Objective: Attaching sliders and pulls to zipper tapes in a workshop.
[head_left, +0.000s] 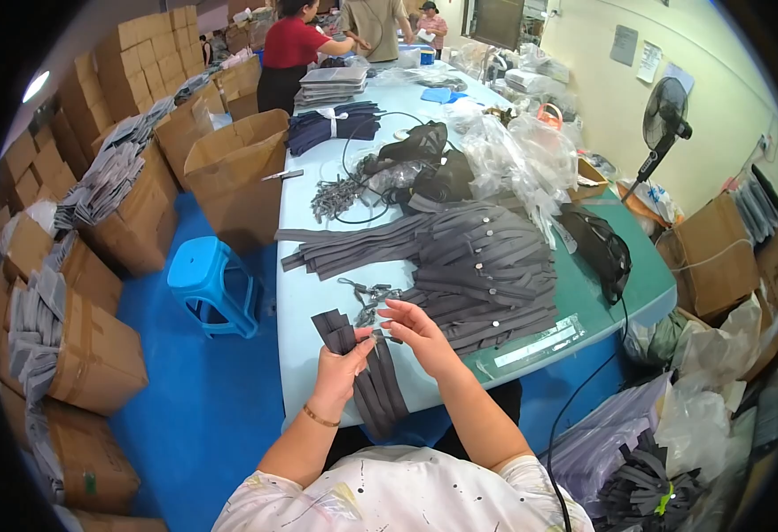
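My left hand [343, 365] is closed around a small bundle of dark grey fabric strips [378, 390], its thumb lying across them. One end of the bundle sticks up past the fingers and the other hangs toward the table's near edge. Close beside it is my right hand [422, 339], its fingers apart and curved toward the left thumb; nothing shows clearly between them. Just beyond both hands lies a little cluster of small grey pieces [367, 297] with cords. A large fanned pile of dark grey strips [486, 266] covers the table ahead, with small shiny bits along it.
Small grey parts [337, 197], black bags [424, 146] and clear plastic bags [522, 160] crowd the long table. A blue stool [213, 284] and open cartons [238, 168] stand left. A fan [664, 120] stands right. A cable [584, 390] passes my right arm. Two people work far off.
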Tool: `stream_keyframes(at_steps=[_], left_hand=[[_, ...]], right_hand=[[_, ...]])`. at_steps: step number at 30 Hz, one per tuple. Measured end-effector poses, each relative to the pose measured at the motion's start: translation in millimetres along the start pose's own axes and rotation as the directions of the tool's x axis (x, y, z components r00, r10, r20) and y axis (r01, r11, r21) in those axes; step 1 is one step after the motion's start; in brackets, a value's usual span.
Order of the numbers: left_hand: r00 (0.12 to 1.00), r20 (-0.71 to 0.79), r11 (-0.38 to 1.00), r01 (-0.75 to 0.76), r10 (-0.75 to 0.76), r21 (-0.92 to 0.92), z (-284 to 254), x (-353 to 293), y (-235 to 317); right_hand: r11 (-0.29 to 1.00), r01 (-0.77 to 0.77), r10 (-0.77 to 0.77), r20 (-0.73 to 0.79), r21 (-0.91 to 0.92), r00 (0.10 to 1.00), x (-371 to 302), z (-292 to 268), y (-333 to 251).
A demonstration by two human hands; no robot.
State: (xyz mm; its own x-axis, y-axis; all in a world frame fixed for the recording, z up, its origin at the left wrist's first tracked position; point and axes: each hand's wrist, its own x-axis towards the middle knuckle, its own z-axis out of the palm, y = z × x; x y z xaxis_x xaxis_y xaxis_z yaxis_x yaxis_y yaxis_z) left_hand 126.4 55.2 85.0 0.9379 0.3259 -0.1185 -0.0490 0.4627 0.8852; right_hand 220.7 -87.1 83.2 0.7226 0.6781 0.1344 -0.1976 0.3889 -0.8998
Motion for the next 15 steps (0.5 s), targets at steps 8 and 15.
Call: stream_keyframes(at_steps=[8,15], left_hand=[[0.997,0.041,0.982,-0.068,0.062,0.174,-1.3,-3.8,3.9],[0.989,-0.102,0.989,-0.118,0.109,-0.086,-3.8,-4.5,6.4]], right_hand=[[0.977,-0.212,0.212,0.129,-0.012,0.969,3.9,-5.5,18.0],[0.908,-0.372,0.399,-0.131,0.190,0.907,-7.2,-12.0,36.7]])
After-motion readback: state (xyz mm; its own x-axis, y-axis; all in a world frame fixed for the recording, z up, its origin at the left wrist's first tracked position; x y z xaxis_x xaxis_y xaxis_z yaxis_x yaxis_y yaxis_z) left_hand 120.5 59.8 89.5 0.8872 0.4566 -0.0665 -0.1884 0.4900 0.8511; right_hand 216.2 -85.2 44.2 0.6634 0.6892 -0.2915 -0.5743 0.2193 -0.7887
